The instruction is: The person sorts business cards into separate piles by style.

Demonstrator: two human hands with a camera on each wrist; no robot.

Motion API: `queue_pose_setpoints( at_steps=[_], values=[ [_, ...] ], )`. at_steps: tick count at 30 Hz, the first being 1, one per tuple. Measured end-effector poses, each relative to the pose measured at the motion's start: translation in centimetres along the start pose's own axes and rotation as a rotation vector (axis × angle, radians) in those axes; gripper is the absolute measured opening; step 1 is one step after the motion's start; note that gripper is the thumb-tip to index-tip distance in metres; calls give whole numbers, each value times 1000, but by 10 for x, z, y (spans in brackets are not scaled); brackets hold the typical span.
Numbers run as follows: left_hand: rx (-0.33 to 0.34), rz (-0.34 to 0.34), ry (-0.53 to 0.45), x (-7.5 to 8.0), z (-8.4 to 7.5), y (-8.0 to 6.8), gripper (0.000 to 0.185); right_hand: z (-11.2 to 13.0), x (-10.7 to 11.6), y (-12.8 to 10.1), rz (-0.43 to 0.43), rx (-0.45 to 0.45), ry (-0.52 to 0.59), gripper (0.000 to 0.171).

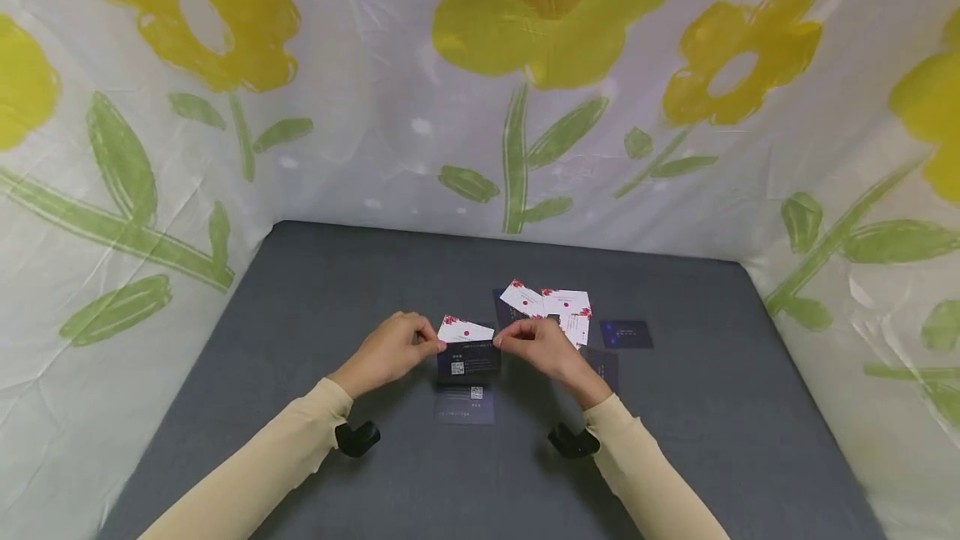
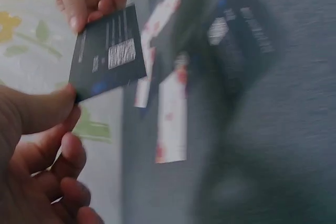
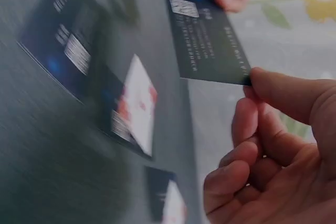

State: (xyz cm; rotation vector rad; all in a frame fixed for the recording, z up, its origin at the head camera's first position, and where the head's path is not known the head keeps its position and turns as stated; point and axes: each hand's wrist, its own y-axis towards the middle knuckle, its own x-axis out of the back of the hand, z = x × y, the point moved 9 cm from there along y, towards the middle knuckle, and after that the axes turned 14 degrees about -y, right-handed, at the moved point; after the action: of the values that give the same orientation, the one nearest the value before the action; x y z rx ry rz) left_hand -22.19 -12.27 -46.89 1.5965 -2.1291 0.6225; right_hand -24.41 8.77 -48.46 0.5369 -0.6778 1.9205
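We judge the dark card [image 1: 468, 358] to be light, thin and springy, with a slick face likely to slide between fingertips, so it is best pinched at its short ends. The left hand [image 1: 390, 350] and right hand [image 1: 542, 348] each pinch one end between thumb and forefinger (a white card [image 1: 465, 330] shows just behind it), holding it stretched between them above the middle of the grey table [image 1: 315, 307]. More cards [image 1: 555, 305] lie scattered beyond the right hand, toward the far edge.
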Motion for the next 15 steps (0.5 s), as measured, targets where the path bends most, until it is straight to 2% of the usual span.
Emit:
queue_pose_setpoints(
  at_steps=[4, 8, 15],
  values=[
    [29, 81, -85, -20, 18, -9, 17, -19, -20, -10, 29, -49, 13, 21],
    [53, 135, -107, -34, 31, -14, 17, -27, -35, -17, 55, -66, -13, 20],
    [103, 94, 5, -46, 42, -13, 17, -33, -45, -18, 26, -73, -194, 16]
  ],
)
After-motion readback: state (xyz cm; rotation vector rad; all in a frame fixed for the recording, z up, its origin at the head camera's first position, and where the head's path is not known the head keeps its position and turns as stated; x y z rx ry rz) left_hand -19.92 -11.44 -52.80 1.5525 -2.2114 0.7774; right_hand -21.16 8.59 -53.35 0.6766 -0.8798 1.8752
